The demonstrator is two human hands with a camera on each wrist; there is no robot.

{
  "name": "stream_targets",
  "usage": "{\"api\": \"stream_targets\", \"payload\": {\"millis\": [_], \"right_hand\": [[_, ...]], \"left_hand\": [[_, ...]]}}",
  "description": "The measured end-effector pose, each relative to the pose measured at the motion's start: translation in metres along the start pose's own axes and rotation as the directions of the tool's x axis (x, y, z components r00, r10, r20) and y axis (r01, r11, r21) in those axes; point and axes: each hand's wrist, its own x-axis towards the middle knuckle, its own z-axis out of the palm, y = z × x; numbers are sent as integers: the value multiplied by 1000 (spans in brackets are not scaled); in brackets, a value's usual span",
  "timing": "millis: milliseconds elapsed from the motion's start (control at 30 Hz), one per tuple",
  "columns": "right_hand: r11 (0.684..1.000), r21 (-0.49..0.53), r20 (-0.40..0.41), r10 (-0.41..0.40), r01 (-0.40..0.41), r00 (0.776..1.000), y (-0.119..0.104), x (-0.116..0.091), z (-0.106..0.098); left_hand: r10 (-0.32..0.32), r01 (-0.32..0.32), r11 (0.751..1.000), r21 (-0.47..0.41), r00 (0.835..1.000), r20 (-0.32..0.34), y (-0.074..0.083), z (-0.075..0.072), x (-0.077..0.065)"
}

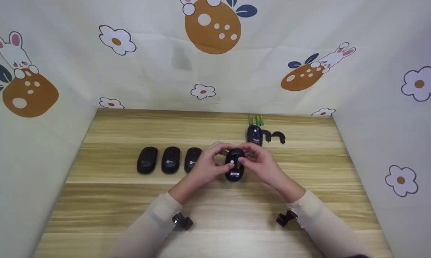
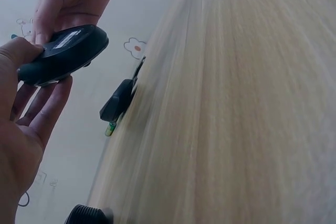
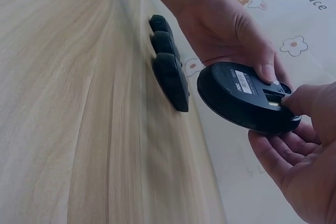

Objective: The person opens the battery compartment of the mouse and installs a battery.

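Pale sleeves (image 1: 147, 227) slant inward to the left hand (image 1: 208, 163) and right hand (image 1: 263, 163), whose curled fingers pinch an upturned black mouse (image 3: 245, 102) raised above the wooden table (image 1: 230, 222), right of three mice (image 1: 170, 161), both thumbs resting on its underside.

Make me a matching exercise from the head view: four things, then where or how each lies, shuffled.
1. held mouse
2. row of mice
3. green batteries
4. curved black pieces

A. just beyond the far upturned mouse
B. between left hand and right hand, underside showing
C. just right of the far upturned mouse
D. on the left, tops up

Pairs: 1-B, 2-D, 3-A, 4-C
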Motion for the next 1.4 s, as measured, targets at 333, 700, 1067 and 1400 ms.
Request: {"api": "stream_targets", "payload": {"millis": [333,700,1067,1400], "right_hand": [[999,-13,25,30,-29,999,3,-2,-1],[997,-63,130,-30,38,991,4,-9,-1],[884,-332,235,-260,328,937,8,-10,-7],[890,-362,260,-189,277,947,9,-10,-12]], "left_hand": [[-55,55,998,-22,998,-3,0,-1,1],[-100,99,995,-29,995,-30,5,-4,5],[-151,148,987,-67,988,-38,5,-6,9],[-199,198,979,-55,980,-3,6,-6,10]]}}
